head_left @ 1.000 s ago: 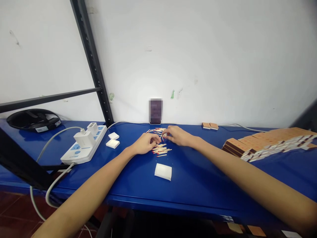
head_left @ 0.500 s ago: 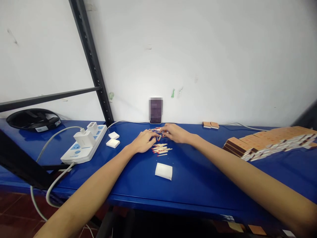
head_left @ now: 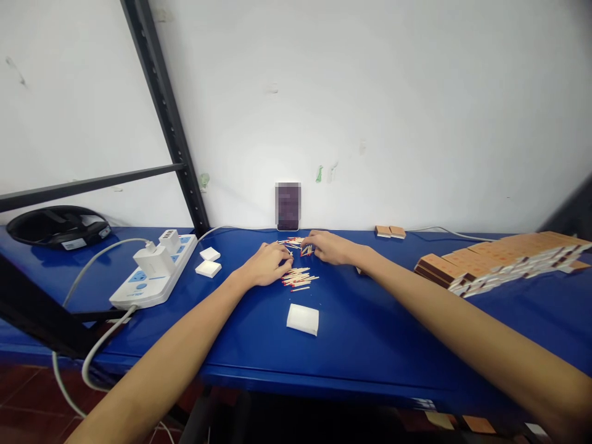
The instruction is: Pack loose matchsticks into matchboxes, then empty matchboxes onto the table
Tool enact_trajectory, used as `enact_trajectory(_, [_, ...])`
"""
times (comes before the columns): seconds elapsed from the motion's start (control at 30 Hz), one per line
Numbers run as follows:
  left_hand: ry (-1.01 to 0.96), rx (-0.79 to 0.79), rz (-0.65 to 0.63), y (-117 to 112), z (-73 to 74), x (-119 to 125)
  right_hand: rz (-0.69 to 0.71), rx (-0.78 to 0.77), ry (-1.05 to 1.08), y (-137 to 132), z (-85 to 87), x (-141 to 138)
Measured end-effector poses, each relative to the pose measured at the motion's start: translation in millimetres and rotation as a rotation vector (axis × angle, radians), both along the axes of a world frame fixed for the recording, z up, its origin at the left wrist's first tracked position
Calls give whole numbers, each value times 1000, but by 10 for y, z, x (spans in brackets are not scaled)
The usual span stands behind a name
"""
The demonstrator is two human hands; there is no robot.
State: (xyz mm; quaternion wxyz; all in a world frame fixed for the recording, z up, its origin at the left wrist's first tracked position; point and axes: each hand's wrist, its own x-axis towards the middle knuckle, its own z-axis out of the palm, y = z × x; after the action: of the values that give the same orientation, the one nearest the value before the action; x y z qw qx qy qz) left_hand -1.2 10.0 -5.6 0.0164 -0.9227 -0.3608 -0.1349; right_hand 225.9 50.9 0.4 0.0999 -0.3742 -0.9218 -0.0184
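My left hand [head_left: 268, 264] rests low over the blue table, its fingers curled, with a match at the fingertips. Facing it, my right hand [head_left: 327, 248] bends down with its fingers closed around a few red-tipped matches [head_left: 306, 251]. Behind the fingers lies a loose group of matches [head_left: 294, 240], partly hidden by the hands. Nearer to me is a pile of matches [head_left: 298, 277], mostly lying crosswise with red heads to the left. In front of that pile sits a white, flat small box or tray [head_left: 303, 319].
Two small white trays [head_left: 208, 268] lie left, beside a power strip [head_left: 157, 271] with plugs and cables. A phone [head_left: 288, 209] leans on the wall. Stacked matchboxes [head_left: 504, 262] fill the right side; two matchboxes [head_left: 390, 232] lie further back. A black rack post [head_left: 169, 111] stands left.
The matches between my hands have shifted right, gathered under my right fingers. The whole view has moved slightly; both hands stay in about the same place.
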Motion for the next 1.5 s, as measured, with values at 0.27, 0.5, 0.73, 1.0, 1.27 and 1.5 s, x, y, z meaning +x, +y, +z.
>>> enact_trajectory(0.27, [-173, -36, -68, 83, -36, -42, 18, -12, -101, 23, 27, -48])
enact_trajectory(0.5, [-274, -125, 21, 125, -54, -47, 8, -17, -193, 15, 131, -148])
enact_trajectory(0.73, [-302, -158, 29, 138, -51, -28, 35, -58, -136, -62, 125, -118])
enact_trajectory(1.0, [-365, -219, 24, 91, -20, -14, 9, -68, 50, -124, 18, -43])
enact_trajectory(1.27, [-415, -186, 38, 136, -85, 27, 24, -96, 51, -332, 36, 17])
enact_trajectory(1.5, [-333, 21, 159, 230, -111, -3, 20, -86, 34, -198, 32, -183])
